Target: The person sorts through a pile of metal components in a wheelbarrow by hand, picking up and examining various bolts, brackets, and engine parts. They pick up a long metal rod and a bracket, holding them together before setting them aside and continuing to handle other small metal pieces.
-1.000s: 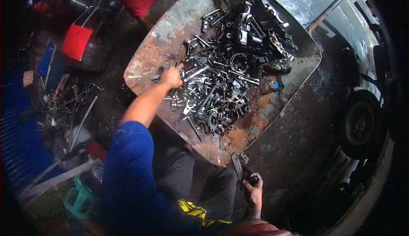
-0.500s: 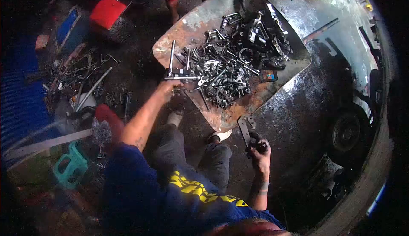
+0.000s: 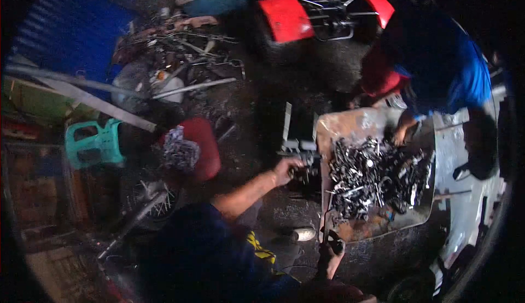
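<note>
Dim workshop floor; rusty metal sheet [image 3: 350, 125] heaped with bolts [image 3: 372, 174]. Left hand [image 3: 285, 169] grips a T-wrench [image 3: 292, 142] already lifted clear; right hand [image 3: 332, 248] clasps a dark part [image 3: 333, 242]. Pile looks largely unsorted.

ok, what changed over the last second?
The left hand left the heap of metal parts, took hold of a T-shaped metal tool and now holds it clear of the rusty sheet's left edge. The view swung left, and a second person in blue now shows, one hand at the heap's far side. Unchanged: the right hand keeps its grip on a dark part; the heap stays on the sheet.
</note>
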